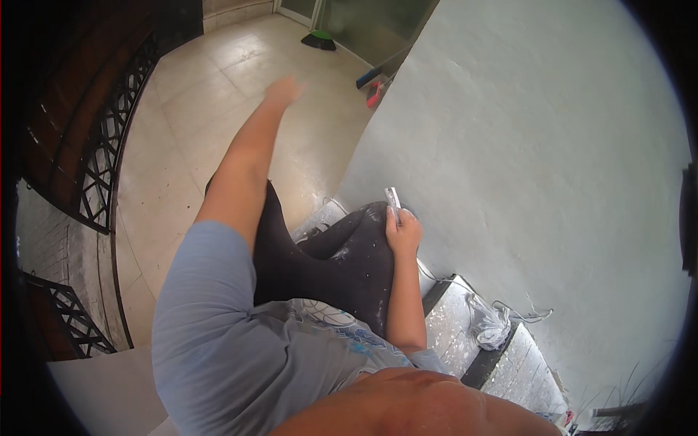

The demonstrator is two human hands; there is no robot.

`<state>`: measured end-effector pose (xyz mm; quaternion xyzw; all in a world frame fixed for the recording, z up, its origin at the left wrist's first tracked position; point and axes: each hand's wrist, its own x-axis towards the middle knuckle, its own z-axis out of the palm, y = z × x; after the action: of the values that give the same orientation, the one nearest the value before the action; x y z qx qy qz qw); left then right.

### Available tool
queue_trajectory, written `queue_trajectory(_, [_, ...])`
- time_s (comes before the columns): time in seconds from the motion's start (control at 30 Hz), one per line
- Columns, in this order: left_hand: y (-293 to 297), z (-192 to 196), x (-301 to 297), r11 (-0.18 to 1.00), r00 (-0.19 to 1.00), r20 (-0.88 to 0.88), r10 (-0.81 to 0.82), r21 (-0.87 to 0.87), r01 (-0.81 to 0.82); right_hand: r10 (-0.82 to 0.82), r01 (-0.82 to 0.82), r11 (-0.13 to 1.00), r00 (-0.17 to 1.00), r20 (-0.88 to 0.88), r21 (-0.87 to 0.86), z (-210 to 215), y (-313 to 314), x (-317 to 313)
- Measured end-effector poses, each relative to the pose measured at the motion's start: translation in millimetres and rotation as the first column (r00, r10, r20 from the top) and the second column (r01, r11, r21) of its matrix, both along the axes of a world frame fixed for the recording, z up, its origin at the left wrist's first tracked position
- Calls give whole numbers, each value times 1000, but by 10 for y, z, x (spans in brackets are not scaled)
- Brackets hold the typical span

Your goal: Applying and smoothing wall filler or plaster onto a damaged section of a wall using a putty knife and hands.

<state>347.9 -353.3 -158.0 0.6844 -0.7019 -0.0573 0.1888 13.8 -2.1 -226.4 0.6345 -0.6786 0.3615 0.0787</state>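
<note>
- One narrow pale strip [392, 198] is grasped in the right hand [404, 231]; the fingers are curled around its lower part and its upper end projects beyond the grip.
- Left hand [284, 91]: at the end of an outstretched arm, ahead and to the left of the grip, seen above the tiled floor [189, 105]. It is blurred, so whether it is released or clenched cannot be told.
- Dark trousers [320, 276], marked with pale spots: just left of the grip, bent knee beside the right hand.
- Grey wall [538, 145]: fills the area to the right of the grip.
- White-spattered boards [449, 320]: below and right of the grip. A bundle of pale cord [491, 328] lies on them.
- Green-topped broom head [318, 40]: well ahead of the grip, on the tiles.
- Red object [374, 94]: also ahead, nearer the grip, beside the wall's edge.
- Dark metal lattice [102, 171]: far left of the grip.
</note>
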Motion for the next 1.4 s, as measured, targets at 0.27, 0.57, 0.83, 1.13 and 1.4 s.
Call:
queue_trajectory(0.27, [364,-1279,404,840,871,-29,-490,254,480,0,0,1000,999,36,-18,16,-94,67])
queue_trajectory(0.57, [743,-668,-66,493,743,-15,-669,738,460,48,-46,997,998,-41,59,294,29,324])
queue_trajectory(0.83, [873,-641,236,600,752,-68,-655,559,573,135,-131,990,985,-109,48,583,77,708])
queue_trajectory(1.13, [1149,-333,704,610,814,-4,-581,660,438,170,-158,982,979,-114,103,599,-57,792])
queue_trajectory(1.4, [1356,12,706,625,822,-210,-529,559,545,147,-137,986,983,-107,92,571,-96,719])
